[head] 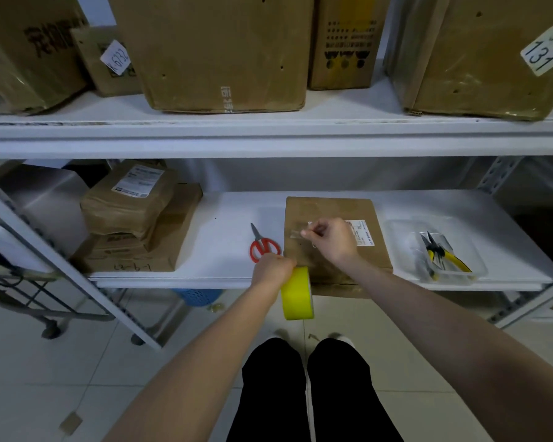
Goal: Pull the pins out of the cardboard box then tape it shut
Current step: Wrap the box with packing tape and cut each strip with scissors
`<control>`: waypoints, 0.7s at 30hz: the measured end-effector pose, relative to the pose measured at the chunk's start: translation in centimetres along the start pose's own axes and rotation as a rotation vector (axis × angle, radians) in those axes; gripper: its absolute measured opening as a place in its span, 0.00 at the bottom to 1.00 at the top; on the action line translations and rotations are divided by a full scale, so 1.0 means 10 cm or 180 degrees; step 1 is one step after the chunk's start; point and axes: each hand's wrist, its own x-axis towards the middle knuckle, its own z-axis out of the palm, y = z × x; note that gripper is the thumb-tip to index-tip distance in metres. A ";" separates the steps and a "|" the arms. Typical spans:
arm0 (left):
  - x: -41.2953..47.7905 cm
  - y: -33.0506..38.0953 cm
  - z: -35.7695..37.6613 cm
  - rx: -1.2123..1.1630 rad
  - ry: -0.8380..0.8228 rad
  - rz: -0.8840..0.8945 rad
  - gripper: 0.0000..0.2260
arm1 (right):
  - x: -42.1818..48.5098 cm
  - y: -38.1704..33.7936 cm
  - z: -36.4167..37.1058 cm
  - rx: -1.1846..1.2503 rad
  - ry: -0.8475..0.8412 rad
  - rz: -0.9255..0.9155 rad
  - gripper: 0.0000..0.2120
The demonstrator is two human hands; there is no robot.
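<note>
Two hands work mid-frame: the right hand (331, 239) fingers pinch the tape end on the flat brown cardboard box (329, 212), the left hand (272, 269) just below-left clasping the yellow tape roll (297, 293).

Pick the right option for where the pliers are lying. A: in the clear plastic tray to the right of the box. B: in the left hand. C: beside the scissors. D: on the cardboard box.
A: the yellow-handled pliers lie in the clear plastic tray on the shelf, right of the cardboard box.
</note>
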 end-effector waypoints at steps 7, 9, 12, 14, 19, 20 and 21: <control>0.01 0.08 0.06 0.0059 0.0049 -0.0205 0.09 | 0.01 0.00 0.04 -0.0600 -0.0040 -0.0094 0.07; 0.02 0.05 0.06 0.0108 0.0048 -0.0221 0.13 | 0.01 0.01 0.07 -0.0717 -0.0039 -0.0138 0.07; 0.00 0.01 0.05 0.0152 0.0044 -0.0245 0.12 | 0.01 0.02 0.08 -0.0857 0.0015 -0.0221 0.10; 0.01 -0.02 0.05 0.0087 0.0056 -0.0266 0.11 | 0.02 0.01 0.07 -0.1012 -0.0040 -0.0273 0.12; -0.01 -0.04 0.07 -0.0149 0.0010 -0.0382 0.12 | 0.09 -0.12 0.03 -0.1745 -0.0376 -0.0278 0.19; -0.02 -0.04 0.07 -0.0182 -0.0012 -0.0407 0.11 | 0.10 -0.14 0.01 -0.1772 -0.0384 -0.0180 0.22; -0.03 -0.04 0.07 -0.0202 -0.0028 -0.0422 0.11 | 0.12 -0.15 -0.02 -0.1708 -0.0340 -0.0038 0.25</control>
